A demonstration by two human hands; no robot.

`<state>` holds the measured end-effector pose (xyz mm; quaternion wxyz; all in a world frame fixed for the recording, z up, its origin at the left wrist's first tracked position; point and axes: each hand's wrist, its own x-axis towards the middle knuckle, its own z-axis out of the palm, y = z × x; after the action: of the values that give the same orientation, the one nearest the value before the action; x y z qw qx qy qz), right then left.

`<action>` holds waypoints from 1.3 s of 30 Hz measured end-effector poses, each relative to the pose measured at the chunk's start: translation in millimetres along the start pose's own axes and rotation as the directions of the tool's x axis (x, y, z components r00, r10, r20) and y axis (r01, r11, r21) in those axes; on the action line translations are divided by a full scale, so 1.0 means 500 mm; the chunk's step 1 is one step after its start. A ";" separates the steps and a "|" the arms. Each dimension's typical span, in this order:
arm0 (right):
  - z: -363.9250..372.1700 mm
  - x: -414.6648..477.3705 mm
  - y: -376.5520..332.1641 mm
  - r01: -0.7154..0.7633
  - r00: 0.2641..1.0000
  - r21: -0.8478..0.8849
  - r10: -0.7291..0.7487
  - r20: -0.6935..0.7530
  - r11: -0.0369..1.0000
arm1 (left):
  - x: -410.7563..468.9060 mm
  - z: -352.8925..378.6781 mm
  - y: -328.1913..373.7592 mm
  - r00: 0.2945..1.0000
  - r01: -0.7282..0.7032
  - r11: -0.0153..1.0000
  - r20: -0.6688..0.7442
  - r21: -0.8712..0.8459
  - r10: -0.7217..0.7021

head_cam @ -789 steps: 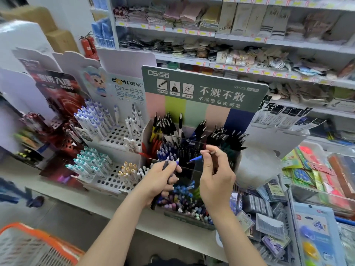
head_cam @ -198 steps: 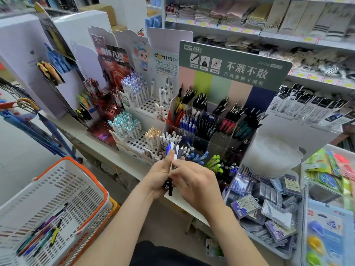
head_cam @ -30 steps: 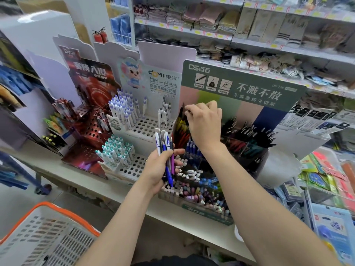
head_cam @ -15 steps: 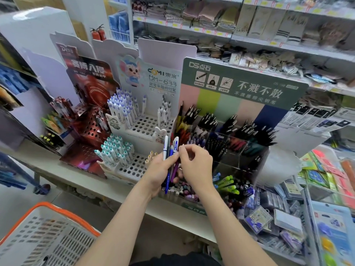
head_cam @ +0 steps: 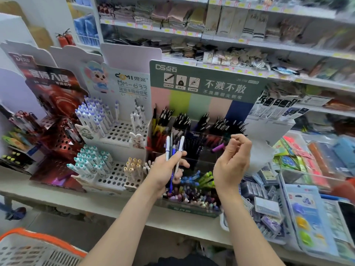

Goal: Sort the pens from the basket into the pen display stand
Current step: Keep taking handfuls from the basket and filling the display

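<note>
**Mid-sort: purple pen in right hand, bundle waiting in left**

Step in hand, by judgement: placing one pen into the stand. Right hand (head_cam: 231,162) raised in front of the pen display stand (head_cam: 192,208), fingertips pinched shut on a purple pen (head_cam: 218,148); only one stubby end visible, poking left out of the fingers, rest hidden behind the hand. Held above the clear compartments, touching nothing of the stand.

Left hand (head_cam: 166,170) closed around a small bundle of pens (head_cam: 173,148), about four: two white-topped, one blue, one dark. Upright, tops fanned above the fist, blue barrel showing below it. Grip firm, fingers wrapped, thumb across the front.

Stand under the green header sign (head_cam: 203,82): back row of black-capped pens, middle clear bins, front rows of mixed coloured caps. Green pens (head_cam: 206,178) lying in a bin just below the right wrist. White perforated stand (head_cam: 119,131) to the left, separate display.

Basket (head_cam: 28,248), orange rim, low left corner, well apart from both hands; contents not readable here.

Next move, as judged: find the bin with matching purple pens, probably in the front coloured rows, turn the pen upright, lower it into a free slot without knocking neighbours. Exact slot: cannot tell, blur too heavy. Then another pen from the left-hand bundle. Task partway along; several pens not yet placed.
</note>
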<state>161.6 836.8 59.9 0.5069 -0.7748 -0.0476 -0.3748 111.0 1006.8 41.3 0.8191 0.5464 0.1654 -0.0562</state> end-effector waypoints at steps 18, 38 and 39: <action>0.031 -0.065 0.009 -0.085 0.904 -0.035 0.092 0.419 0.996 | 0.009 0.019 -0.010 0.994 0.018 0.992 0.102 0.128 -0.031; 0.076 -0.188 0.038 0.126 0.823 -0.034 -0.086 0.562 0.991 | -0.031 -0.114 -0.036 0.969 -0.058 0.998 -0.241 -0.022 0.051; 0.077 -0.187 0.032 0.117 0.839 -0.035 -0.080 0.538 0.993 | -0.035 -0.114 -0.037 0.972 -0.057 0.998 -0.230 -0.012 0.053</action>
<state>122.5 889.1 -18.9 0.4277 -0.8613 -0.2145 -0.1707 77.5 1049.9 10.9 0.8008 0.5459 0.2443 0.0318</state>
